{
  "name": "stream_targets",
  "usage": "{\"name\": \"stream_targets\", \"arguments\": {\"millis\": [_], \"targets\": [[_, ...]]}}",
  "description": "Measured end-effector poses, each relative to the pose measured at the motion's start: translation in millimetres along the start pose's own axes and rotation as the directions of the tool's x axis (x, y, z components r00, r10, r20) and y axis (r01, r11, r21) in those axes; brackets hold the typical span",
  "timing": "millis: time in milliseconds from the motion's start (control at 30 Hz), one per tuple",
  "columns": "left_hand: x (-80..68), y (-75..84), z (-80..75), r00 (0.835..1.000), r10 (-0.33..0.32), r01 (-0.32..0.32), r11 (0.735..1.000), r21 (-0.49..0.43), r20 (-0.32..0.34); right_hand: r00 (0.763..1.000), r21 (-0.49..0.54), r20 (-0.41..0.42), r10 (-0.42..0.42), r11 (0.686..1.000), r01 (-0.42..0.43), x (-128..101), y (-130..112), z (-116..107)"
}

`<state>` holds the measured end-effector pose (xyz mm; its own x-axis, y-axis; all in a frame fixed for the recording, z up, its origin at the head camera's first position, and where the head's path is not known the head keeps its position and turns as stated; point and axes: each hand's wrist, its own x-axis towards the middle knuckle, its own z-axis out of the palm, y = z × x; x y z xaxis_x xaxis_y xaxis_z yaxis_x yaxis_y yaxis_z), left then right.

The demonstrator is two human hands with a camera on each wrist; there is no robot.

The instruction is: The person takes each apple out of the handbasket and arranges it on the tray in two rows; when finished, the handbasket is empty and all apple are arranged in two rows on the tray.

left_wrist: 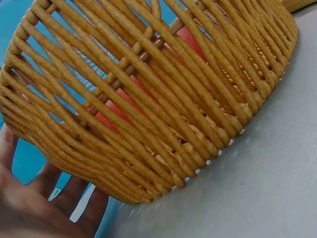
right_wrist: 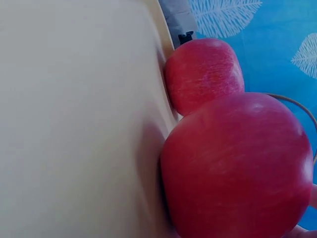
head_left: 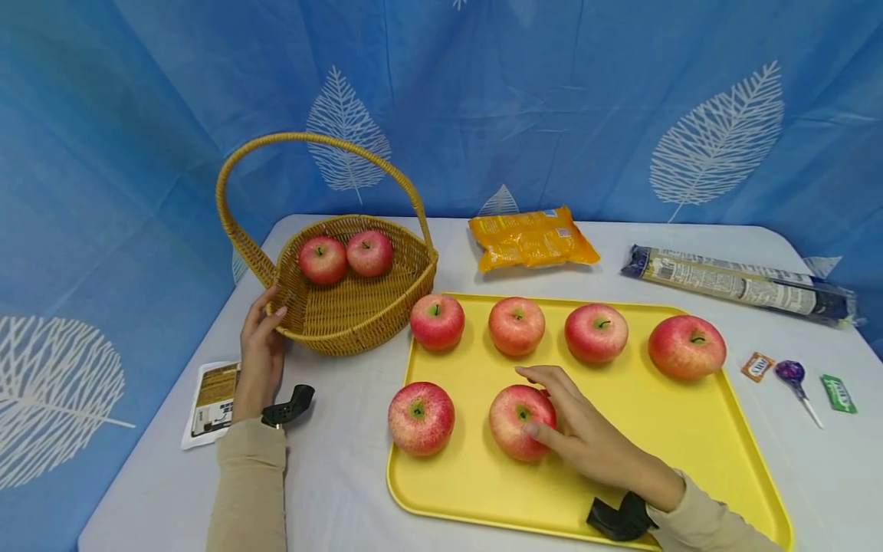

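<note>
A brown wicker basket with a tall hooped handle stands at the back left, two red apples inside it. My left hand holds the basket's left side near the handle's foot; in the left wrist view its fingers lie against the weave. On a yellow tray, my right hand grips a red apple, thumb over its top and fingers along its far side. Left of it sits another apple. Several more apples form a row along the tray's back edge.
Behind the tray lies an orange snack packet, and to its right a long wrapped package. A lollipop and two small wrapped sweets are at the right. A flat white packet lies beside the left forearm.
</note>
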<state>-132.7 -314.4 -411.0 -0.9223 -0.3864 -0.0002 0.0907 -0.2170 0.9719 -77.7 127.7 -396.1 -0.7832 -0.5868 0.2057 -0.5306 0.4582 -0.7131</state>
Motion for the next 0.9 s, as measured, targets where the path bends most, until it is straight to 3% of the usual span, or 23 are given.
{"name": "stream_targets", "arguments": {"millis": [333, 667, 900], "targets": [[0.0, 0.1, -0.8, 1.000, -0.002, 0.002, 1.000, 0.009, 0.002, 0.992, 0.088, -0.099, -0.079, 0.992, 0.088, 3.4, -2.7, -4.5], [0.5, -0.8, -2.0, 1.000, -0.009, 0.009, 1.000, 0.001, -0.005, 0.989, 0.146, -0.151, -0.006, 0.989, 0.029, 5.6, -7.7, -11.0], [1.2, -1.0, -1.6, 1.000, -0.012, 0.012, 1.000, -0.007, -0.009, 0.975, 0.125, -0.219, -0.016, 0.991, 0.044, 9.2, -10.7, -17.5]]}}
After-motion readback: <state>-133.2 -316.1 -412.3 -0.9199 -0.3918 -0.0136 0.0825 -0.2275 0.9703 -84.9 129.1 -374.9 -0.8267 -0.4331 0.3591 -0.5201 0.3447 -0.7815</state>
